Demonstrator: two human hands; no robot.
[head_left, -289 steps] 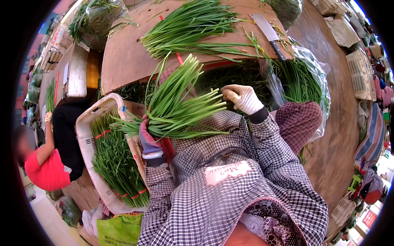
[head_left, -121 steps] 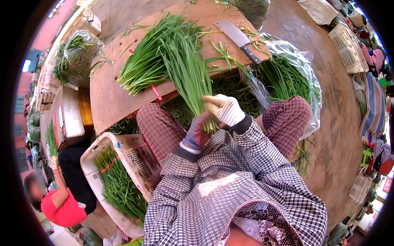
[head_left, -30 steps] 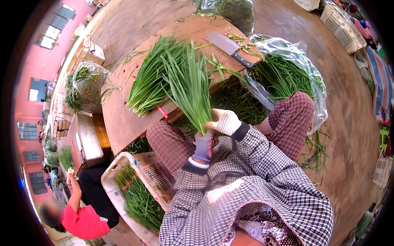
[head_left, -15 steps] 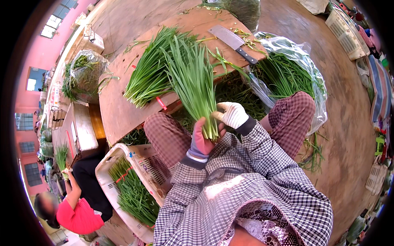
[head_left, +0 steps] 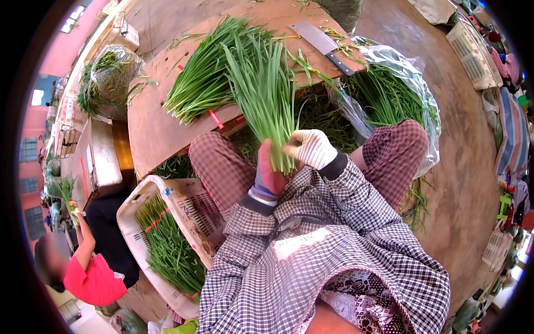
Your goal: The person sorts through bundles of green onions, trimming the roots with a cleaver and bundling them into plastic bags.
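A loose bunch of long green garlic chives (head_left: 261, 92) stands upright over my lap, its pale stem ends pointing toward me. My left hand (head_left: 268, 179), in a pink and purple glove, is wrapped round the lower stems. At the right side of the stems my right hand (head_left: 314, 150), in a white glove, has its fingers curled in a pinch; the fingertips are slightly blurred. The leaf tips reach over the wooden board (head_left: 153, 122), beside a larger pile of garlic chives (head_left: 203, 72). A red strip (head_left: 216, 119) lies by that pile.
A cleaver (head_left: 322, 47) lies at the board's far right. To the right, a clear plastic bag (head_left: 431, 131) holds more greens. A white crate (head_left: 186, 197) with tied bundles stands by my left knee. Farther left, a person in red (head_left: 92, 278) holds another bunch (head_left: 68, 192).
My right hand has shifted slightly left and down along the stems. The left hand still grips the bunch, and the whole view has shifted a little.
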